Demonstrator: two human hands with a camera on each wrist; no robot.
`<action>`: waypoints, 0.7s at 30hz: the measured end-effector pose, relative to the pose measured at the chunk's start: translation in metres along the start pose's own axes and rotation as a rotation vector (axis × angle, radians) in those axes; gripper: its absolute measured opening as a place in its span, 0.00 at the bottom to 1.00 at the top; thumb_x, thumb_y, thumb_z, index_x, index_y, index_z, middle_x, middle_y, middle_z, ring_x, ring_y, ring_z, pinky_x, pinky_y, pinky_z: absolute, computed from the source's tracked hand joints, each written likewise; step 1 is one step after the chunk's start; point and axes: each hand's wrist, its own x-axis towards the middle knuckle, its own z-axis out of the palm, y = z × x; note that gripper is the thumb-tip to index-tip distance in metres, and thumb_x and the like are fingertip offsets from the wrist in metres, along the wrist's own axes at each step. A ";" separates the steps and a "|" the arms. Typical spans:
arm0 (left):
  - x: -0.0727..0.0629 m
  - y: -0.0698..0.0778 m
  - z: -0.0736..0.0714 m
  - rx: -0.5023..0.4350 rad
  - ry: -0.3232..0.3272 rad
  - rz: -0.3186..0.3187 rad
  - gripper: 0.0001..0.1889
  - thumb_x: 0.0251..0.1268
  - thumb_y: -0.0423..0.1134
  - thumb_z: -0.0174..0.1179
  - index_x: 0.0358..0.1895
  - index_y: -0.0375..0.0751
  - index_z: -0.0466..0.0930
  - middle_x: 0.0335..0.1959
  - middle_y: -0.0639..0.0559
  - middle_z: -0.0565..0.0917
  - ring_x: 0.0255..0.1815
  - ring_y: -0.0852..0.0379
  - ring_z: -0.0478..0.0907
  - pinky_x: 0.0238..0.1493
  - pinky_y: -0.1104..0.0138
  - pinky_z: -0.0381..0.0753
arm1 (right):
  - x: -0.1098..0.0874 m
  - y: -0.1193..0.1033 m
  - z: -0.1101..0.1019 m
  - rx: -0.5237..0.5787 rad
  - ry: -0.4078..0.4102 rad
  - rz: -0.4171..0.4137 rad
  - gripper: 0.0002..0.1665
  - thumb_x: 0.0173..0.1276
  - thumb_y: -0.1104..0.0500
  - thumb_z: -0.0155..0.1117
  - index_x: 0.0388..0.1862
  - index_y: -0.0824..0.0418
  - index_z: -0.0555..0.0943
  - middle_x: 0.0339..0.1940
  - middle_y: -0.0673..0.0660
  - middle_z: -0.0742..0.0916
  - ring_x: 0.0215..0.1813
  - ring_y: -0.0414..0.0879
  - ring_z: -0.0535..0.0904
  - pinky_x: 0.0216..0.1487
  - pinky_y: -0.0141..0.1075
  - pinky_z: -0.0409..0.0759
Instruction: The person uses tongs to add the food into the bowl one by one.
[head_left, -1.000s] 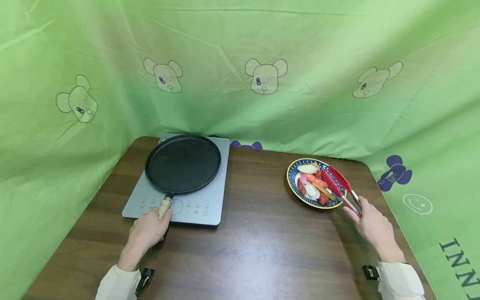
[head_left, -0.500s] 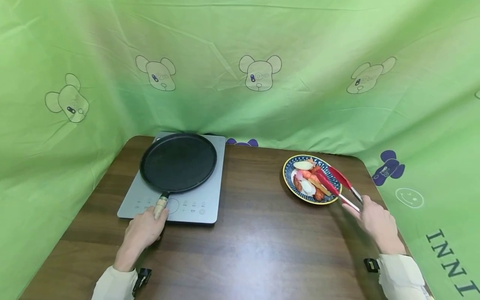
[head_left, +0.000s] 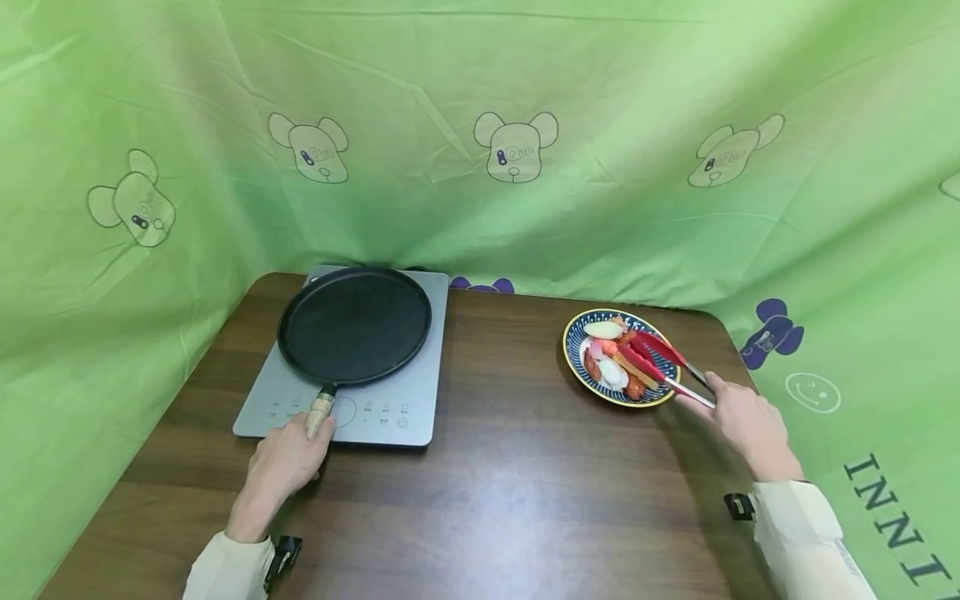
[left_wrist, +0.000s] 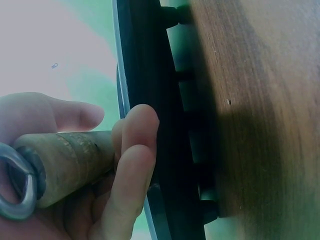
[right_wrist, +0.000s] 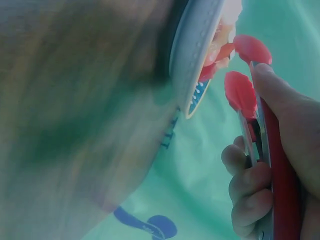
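My left hand [head_left: 287, 458] grips the wooden handle [left_wrist: 75, 162] of a flat black pan [head_left: 355, 325], and a metal ring hangs at the handle's end. The pan sits on a silver induction cooktop [head_left: 408, 412]. On the right, my right hand [head_left: 750, 421] holds red-tipped metal tongs [head_left: 678, 387]. Their two red heads [right_wrist: 241, 94] stand apart, over the food in a blue-patterned plate [head_left: 576, 360] with a yellow rim. That plate bears several food pieces, among them a white oval piece [head_left: 604, 331], pinkish sticks and browned sausage-like pieces.
Both items stand on a dark wooden table [head_left: 510, 467] with rounded far corners. A green cloth [head_left: 420, 200] printed with bear heads hangs behind and at both sides. Bare tabletop lies between the cooktop and the plate.
The tongs have moved left and deeper over the plate, and their heads have drawn closer together. The left hand keeps its hold on the pan handle. The whole view has shifted slightly.
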 end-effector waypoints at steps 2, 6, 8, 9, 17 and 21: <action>0.000 0.000 0.000 0.000 0.000 0.000 0.28 0.70 0.59 0.42 0.42 0.32 0.71 0.15 0.52 0.76 0.17 0.54 0.73 0.18 0.60 0.65 | 0.004 -0.003 -0.002 -0.010 0.016 -0.017 0.37 0.62 0.34 0.59 0.51 0.65 0.70 0.31 0.72 0.80 0.30 0.70 0.77 0.21 0.57 0.70; 0.000 -0.001 0.000 0.000 -0.001 -0.002 0.28 0.70 0.60 0.42 0.41 0.33 0.72 0.15 0.52 0.76 0.17 0.54 0.73 0.18 0.60 0.65 | 0.015 -0.010 -0.005 -0.039 0.027 -0.049 0.37 0.63 0.36 0.59 0.54 0.65 0.70 0.34 0.73 0.80 0.33 0.71 0.77 0.23 0.58 0.71; -0.001 -0.001 0.000 0.000 -0.002 -0.003 0.28 0.70 0.60 0.42 0.42 0.33 0.72 0.15 0.52 0.76 0.17 0.53 0.73 0.18 0.60 0.65 | 0.020 -0.014 -0.005 -0.059 0.024 -0.062 0.37 0.64 0.37 0.60 0.56 0.66 0.69 0.36 0.75 0.80 0.33 0.72 0.77 0.24 0.59 0.71; -0.001 -0.001 0.000 0.000 -0.003 -0.003 0.28 0.70 0.60 0.42 0.42 0.33 0.72 0.15 0.52 0.76 0.17 0.53 0.73 0.18 0.60 0.65 | 0.022 -0.015 -0.006 -0.070 0.025 -0.069 0.37 0.63 0.37 0.60 0.56 0.66 0.69 0.36 0.75 0.80 0.33 0.72 0.77 0.25 0.59 0.72; -0.001 -0.001 -0.001 0.000 0.000 0.006 0.27 0.70 0.59 0.42 0.40 0.33 0.71 0.16 0.51 0.75 0.18 0.53 0.72 0.18 0.60 0.65 | 0.041 -0.024 -0.005 -0.138 0.032 -0.114 0.34 0.61 0.39 0.64 0.49 0.66 0.70 0.31 0.72 0.81 0.28 0.71 0.76 0.22 0.57 0.71; -0.002 -0.001 -0.001 -0.005 -0.002 0.008 0.28 0.70 0.59 0.42 0.40 0.33 0.71 0.17 0.51 0.76 0.17 0.53 0.72 0.18 0.61 0.65 | 0.049 -0.027 -0.007 -0.165 0.036 -0.131 0.33 0.59 0.39 0.65 0.45 0.65 0.70 0.29 0.71 0.81 0.27 0.71 0.76 0.19 0.55 0.70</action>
